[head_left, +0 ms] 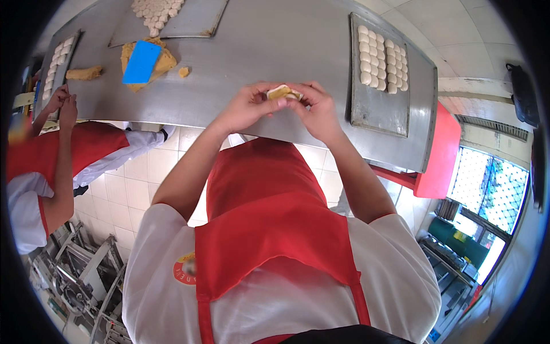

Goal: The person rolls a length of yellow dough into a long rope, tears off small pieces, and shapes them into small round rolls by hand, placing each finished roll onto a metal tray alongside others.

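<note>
Over the near edge of the steel table, my left hand (250,105) and my right hand (314,106) together hold a small piece of white dough (281,90) with yellowish-brown filling showing in it. The fingers of both hands are closed round its sides, thumbs on the near side. To the left on the table lies a slab of yellowish-brown filling (166,62) with a blue flat scraper (141,62) resting on it. A small lump of filling (184,72) sits beside the slab.
At right, a metal tray (372,109) bears rows of round dough pieces (372,57). Another tray (197,30) with many dough pieces (154,12) stands at the back left. A filling roll (84,73) lies near a third tray (52,112). A co-worker (69,146) in a red apron works at left.
</note>
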`<state>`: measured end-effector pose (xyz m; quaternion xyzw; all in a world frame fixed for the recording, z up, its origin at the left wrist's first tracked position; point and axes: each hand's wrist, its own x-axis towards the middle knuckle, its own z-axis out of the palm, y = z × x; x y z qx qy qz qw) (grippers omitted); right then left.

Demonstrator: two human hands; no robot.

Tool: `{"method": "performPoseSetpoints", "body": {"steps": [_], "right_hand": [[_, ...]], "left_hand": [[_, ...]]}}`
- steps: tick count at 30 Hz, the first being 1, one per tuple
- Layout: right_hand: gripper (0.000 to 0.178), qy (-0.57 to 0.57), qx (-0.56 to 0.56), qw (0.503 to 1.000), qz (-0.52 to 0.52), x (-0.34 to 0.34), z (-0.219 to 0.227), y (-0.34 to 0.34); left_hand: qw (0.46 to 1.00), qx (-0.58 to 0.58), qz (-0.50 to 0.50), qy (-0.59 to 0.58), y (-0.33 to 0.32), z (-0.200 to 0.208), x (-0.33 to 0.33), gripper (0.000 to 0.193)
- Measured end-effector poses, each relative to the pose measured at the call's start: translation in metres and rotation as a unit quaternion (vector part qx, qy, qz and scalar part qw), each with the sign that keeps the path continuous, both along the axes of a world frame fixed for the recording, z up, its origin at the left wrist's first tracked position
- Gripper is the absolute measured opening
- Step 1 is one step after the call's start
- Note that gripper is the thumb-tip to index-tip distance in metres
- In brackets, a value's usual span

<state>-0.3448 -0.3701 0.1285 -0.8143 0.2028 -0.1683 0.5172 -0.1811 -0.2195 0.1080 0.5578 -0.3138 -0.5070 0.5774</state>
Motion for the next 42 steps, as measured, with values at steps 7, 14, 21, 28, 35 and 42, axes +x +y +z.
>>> {"method": "performPoseSetpoints", "body": {"steps": [7, 14, 21, 28, 35, 42], "right_hand": [[0.026, -0.028, 0.062, 0.995, -0.066, 0.008, -0.042, 0.016], [0.035, 0.074, -0.135, 0.978, -0.139, 0.053, -0.105, 0.038], [0.047, 0.002, 0.014, 0.984, -0.176, 0.023, -0.122, 0.064], [0.038, 0.098, -0.222, 0.970, -0.027, 0.030, -0.108, 0.005], [0.045, 0.002, -0.525, 0.849, 0.048, 0.119, -0.108, -0.005], [0.047, 0.134, -0.228, 0.964, -0.038, 0.082, -0.116, -0.023]], "left_hand": [[0.953, -0.043, 0.070, -0.290, 0.006, -0.026, 0.006, 0.027], [0.859, -0.012, 0.099, -0.502, 0.004, -0.083, -0.006, 0.055], [0.872, -0.065, 0.049, -0.482, 0.018, -0.105, -0.045, 0.079], [0.976, 0.006, 0.063, -0.210, 0.012, -0.085, -0.004, 0.046], [0.894, -0.024, 0.317, -0.316, 0.037, -0.064, 0.018, 0.030], [0.921, 0.032, 0.247, -0.301, 0.011, -0.088, 0.018, 0.033]]}}
